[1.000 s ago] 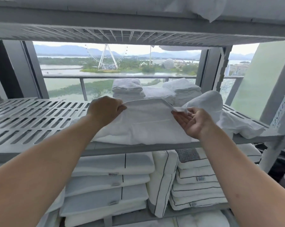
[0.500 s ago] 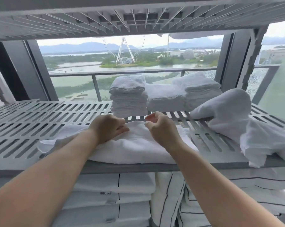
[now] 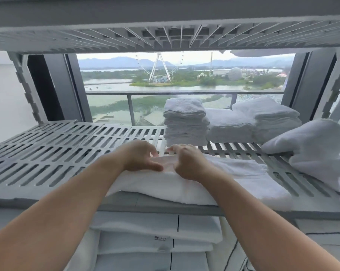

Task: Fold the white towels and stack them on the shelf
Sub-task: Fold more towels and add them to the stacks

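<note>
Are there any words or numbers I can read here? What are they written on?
"Hilton": on a small tag on the folded white linen on the lower shelf; the first letters are smeared, so this is my best reading.
Smaller line under that word: too blurred to read.
Grey tag just below it: nothing readable.
I can see no other words, numbers or signs.
</note>
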The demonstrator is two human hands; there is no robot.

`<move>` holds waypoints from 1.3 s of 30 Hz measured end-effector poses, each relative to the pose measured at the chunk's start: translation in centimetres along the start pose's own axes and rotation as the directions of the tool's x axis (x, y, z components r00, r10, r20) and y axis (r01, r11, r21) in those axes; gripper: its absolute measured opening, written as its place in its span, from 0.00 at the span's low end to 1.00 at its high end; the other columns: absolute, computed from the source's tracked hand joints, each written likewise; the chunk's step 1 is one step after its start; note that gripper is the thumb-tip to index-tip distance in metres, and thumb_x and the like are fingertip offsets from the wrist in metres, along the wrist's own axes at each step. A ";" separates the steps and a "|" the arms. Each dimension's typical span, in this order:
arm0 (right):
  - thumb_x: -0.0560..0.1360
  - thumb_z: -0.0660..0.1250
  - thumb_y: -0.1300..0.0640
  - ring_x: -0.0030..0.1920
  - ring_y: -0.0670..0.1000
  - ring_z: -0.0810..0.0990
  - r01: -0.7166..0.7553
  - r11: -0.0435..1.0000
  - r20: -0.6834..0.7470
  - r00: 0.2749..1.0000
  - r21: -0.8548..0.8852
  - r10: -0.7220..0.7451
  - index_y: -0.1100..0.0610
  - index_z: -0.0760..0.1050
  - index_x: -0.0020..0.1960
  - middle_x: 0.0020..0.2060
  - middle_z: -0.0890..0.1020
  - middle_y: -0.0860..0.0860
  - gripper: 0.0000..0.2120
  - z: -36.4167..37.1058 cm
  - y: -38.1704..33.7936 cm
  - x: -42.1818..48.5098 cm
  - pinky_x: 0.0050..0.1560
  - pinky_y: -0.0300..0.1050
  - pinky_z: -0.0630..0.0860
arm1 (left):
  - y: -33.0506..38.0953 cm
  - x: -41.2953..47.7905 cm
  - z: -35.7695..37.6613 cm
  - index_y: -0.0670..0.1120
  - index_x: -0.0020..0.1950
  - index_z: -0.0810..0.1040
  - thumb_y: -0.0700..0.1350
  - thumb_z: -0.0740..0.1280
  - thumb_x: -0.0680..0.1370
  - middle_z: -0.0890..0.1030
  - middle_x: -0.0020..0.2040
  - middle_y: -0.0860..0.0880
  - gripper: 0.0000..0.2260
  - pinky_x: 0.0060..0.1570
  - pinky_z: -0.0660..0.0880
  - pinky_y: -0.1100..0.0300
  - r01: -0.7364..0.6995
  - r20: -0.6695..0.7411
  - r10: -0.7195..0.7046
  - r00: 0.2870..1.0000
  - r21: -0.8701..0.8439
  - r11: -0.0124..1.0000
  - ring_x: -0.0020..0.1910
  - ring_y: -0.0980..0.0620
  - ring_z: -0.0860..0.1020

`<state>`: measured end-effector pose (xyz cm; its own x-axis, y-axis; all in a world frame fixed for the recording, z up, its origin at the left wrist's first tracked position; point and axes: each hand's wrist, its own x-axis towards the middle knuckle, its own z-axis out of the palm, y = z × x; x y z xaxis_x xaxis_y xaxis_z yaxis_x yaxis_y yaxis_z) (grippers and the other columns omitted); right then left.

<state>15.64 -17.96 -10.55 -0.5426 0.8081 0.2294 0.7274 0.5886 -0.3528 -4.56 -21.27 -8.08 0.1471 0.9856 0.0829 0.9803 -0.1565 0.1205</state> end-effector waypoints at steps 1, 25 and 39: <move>0.73 0.65 0.57 0.67 0.57 0.73 0.006 1.000 0.023 1.000 0.014 -0.007 0.49 0.73 0.69 0.65 0.78 0.53 0.25 0.4 -0.6 0.4 0.70 0.50 0.65 | -0.5 -0.2 -0.4 0.53 0.48 0.83 0.67 0.73 0.68 0.81 0.40 0.57 0.20 0.42 0.74 0.56 -0.009 0.006 0.009 1.000 -0.026 1.000 0.43 0.53 0.79; 0.74 0.66 0.52 0.48 0.60 0.80 -0.204 0.979 -0.264 0.944 -0.001 0.196 0.55 0.77 0.42 0.42 0.85 0.55 0.07 4.7 -2.0 4.7 0.48 0.49 0.75 | -11.3 -4.6 -1.4 0.51 0.78 0.62 0.47 0.80 0.70 0.84 0.50 0.45 0.41 0.39 0.83 0.54 0.246 0.134 -0.216 0.967 -0.700 0.670 0.45 0.48 0.85; 0.78 0.68 0.53 0.44 0.56 0.81 0.033 0.975 -0.555 0.818 -0.220 -0.153 0.54 0.84 0.48 0.39 0.83 0.51 0.07 5.3 -2.3 4.4 0.45 0.49 0.77 | -7.3 -3.3 -1.7 0.49 0.70 0.66 0.37 0.63 0.74 0.77 0.61 0.47 0.24 0.47 0.74 0.52 0.424 -0.106 -0.411 0.905 0.193 0.885 0.58 0.45 0.77</move>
<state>9.35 -15.95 -13.55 -0.3222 0.5842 0.7449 0.7836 0.6061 -0.1365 -12.44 -23.44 -7.58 -0.2838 0.9500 0.1304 0.9551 0.2921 -0.0489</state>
